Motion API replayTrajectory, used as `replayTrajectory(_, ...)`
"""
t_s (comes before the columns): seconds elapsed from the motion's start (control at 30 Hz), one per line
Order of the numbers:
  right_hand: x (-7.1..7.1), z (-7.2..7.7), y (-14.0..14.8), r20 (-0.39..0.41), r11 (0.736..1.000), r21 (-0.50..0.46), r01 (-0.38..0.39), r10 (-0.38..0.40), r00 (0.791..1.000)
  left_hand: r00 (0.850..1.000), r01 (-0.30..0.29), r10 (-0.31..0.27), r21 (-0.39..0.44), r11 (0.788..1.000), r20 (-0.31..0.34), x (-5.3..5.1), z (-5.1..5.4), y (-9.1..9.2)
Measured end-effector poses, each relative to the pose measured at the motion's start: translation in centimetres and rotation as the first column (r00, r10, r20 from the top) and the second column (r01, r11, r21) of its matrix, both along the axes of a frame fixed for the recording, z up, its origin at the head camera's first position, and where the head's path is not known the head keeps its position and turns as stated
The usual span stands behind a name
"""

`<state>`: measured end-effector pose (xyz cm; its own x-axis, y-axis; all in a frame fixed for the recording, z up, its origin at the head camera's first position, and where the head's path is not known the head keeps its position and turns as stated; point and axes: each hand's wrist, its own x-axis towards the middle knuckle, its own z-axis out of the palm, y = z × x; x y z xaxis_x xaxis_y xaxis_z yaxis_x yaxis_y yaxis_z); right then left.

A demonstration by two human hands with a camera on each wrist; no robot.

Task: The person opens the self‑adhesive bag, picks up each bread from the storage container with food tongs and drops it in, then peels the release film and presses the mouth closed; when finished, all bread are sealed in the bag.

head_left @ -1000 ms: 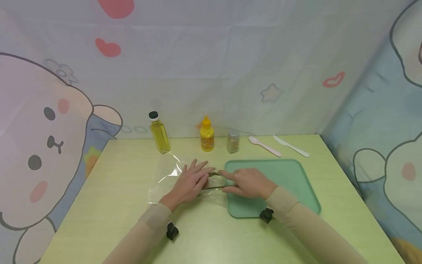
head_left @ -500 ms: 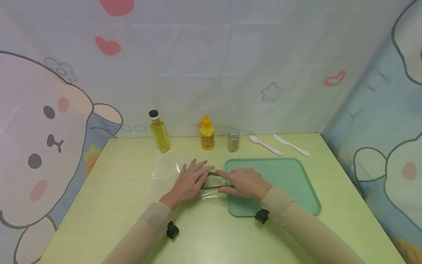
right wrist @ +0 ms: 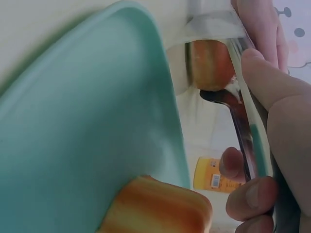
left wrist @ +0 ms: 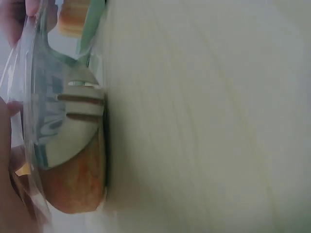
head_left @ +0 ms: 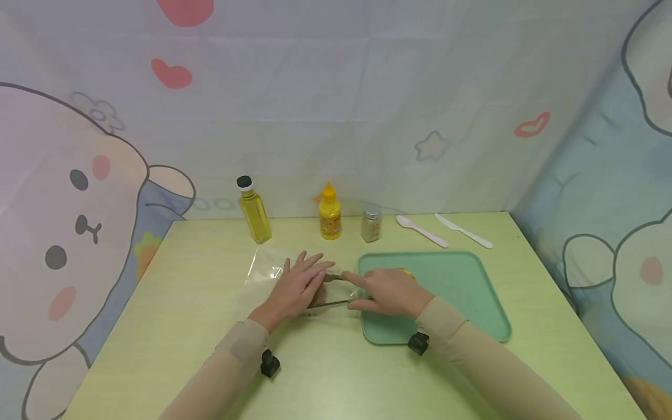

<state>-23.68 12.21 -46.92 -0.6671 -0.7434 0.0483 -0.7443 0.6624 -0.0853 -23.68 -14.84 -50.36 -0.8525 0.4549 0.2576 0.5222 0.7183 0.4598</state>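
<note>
Metal tongs (head_left: 334, 277) (left wrist: 77, 141) are gripped by my right hand (head_left: 391, 291) (right wrist: 286, 116), thumb and fingers on their two arms. Their slotted end lies against a reddish-brown food piece (left wrist: 75, 187) (right wrist: 211, 65), inside or under clear plastic; which, I cannot tell. My left hand (head_left: 291, 294) (right wrist: 262, 29) rests over the clear plastic bag (head_left: 262, 274) and food with fingers extended, its fingertips near the tongs. A browned bread piece (right wrist: 160, 208) lies on the green tray (head_left: 446, 291) (right wrist: 97, 111), mostly hidden by my right hand in the head view.
Along the table's back edge stand an oil bottle (head_left: 255, 216), a yellow squeeze bottle (head_left: 329, 216) and a small shaker jar (head_left: 371, 224). A pink spoon (head_left: 422, 231) and a white knife (head_left: 464, 231) lie behind the tray.
My right hand has shifted slightly left, uncovering a bit of the bread. The left hand has also slid a little left over the plastic, and the bag's creases have changed.
</note>
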Motion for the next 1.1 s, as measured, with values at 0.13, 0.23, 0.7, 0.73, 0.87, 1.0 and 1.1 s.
replayTrajectory(0.13,0.0,0.3,0.5,0.012,1.000,-0.001,-0.004,0.004,1.000,1.000,0.001,-0.001,0.027,1.000,0.022,-0.1,-0.1,-0.4)
replayTrajectory(0.23,0.1,0.4,1.0,0.011,1.000,0.013,-0.006,0.006,1.000,0.999,0.005,-0.006,0.040,0.999,0.035,-0.1,-0.1,-0.5)
replayTrajectory(0.7,0.5,0.2,1.5,-0.049,1.000,-0.011,0.004,-0.005,0.999,0.998,0.061,-0.062,-0.007,0.998,-0.025,0.4,0.0,0.2)
replayTrajectory(0.73,0.5,0.3,1.4,-0.045,1.000,-0.016,0.006,-0.007,0.999,0.998,0.056,-0.056,-0.016,0.998,-0.032,0.4,0.0,0.3)
replayTrajectory(0.87,0.4,0.3,1.1,-0.045,1.000,-0.030,-0.009,0.008,0.999,0.998,0.016,-0.019,-0.050,0.999,-0.059,0.4,0.1,0.5)
replayTrajectory(1.0,0.4,0.4,0.7,-0.060,0.999,-0.021,-0.032,0.031,0.998,0.997,-0.004,0.001,-0.040,0.999,-0.072,0.3,0.1,0.6)
replayTrajectory(1.1,0.4,0.4,0.4,-0.052,1.000,-0.016,-0.015,0.014,0.999,0.996,-0.008,0.007,-0.021,1.000,-0.086,0.3,0.0,0.9)
